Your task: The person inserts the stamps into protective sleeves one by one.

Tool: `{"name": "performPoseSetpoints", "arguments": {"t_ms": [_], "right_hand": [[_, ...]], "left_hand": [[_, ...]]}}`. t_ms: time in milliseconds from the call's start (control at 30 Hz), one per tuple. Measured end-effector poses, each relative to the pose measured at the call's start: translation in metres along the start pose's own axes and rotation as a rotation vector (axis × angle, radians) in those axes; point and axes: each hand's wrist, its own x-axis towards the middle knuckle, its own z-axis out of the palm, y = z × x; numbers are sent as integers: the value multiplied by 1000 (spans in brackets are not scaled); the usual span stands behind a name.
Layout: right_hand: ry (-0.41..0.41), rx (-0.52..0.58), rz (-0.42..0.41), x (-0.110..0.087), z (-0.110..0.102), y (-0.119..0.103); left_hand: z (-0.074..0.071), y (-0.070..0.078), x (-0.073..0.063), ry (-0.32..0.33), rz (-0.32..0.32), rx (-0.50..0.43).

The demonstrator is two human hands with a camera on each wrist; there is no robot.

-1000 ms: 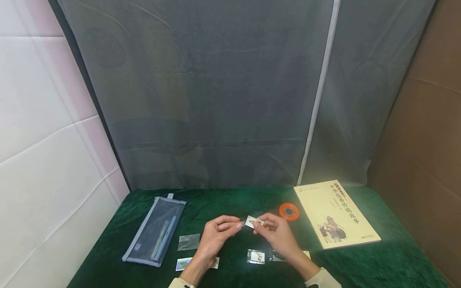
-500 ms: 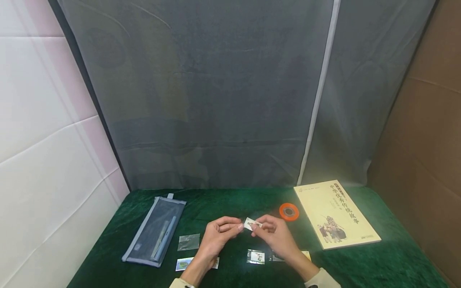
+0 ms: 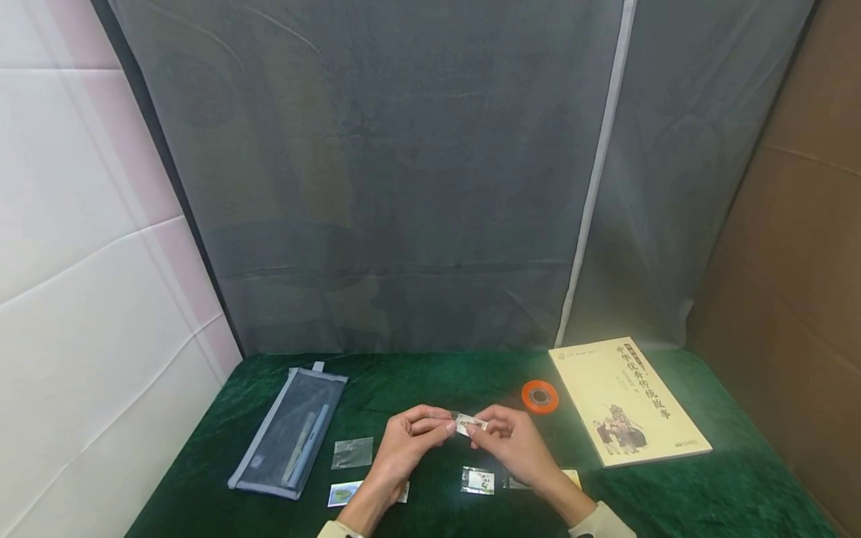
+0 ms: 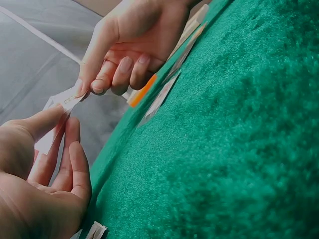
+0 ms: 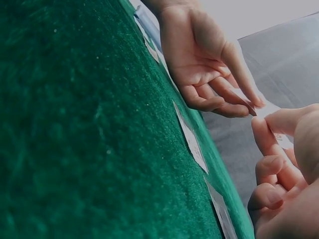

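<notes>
A small white stamp [image 3: 468, 425] with a printed picture is held above the table between both hands. My right hand [image 3: 516, 442] pinches its right end with thumb and forefinger. From the other side my left hand [image 3: 406, 442] pinches a small clear plastic sleeve [image 4: 45, 143], which overlaps the stamp's left end. Fingers hide much of the sleeve in the head view. Below the hands lies another stamp in a clear sleeve [image 3: 478, 480]. Under the right wrist a further sleeved piece [image 3: 518, 482] is partly covered.
An unfilled clear sleeve [image 3: 353, 453] and a picture stamp [image 3: 344, 493] lie left, the stamp partly behind the forearm. A mesh pencil case [image 3: 289, 433] with pens is at far left. An orange disc [image 3: 540, 397] and a yellow book [image 3: 628, 403] lie right on green cloth [image 3: 740, 478].
The stamp has moved slightly left and down towards my left fingertips, and more of its end overlaps the sleeve. Both hands keep their grip; the things on the table are unmoved.
</notes>
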Motion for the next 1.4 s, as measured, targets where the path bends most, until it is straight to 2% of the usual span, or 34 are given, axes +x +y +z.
{"name": "performPoseSetpoints", "arguments": {"t_ms": [433, 667, 1033, 1233, 1400], "right_hand": [[-10, -18, -7, -1, 0, -1], [-25, -42, -14, -2, 1, -3], [25, -72, -1, -2, 1, -2], [3, -59, -25, -2, 1, -1], [53, -23, -57, -1, 1, -1]], "left_hand": [[2, 1, -1, 2, 5, 15], [3, 2, -2, 4, 29, 12], [5, 0, -2, -1, 39, 18], [6, 1, -2, -5, 44, 13], [4, 0, -1, 26, 37, 3]]}}
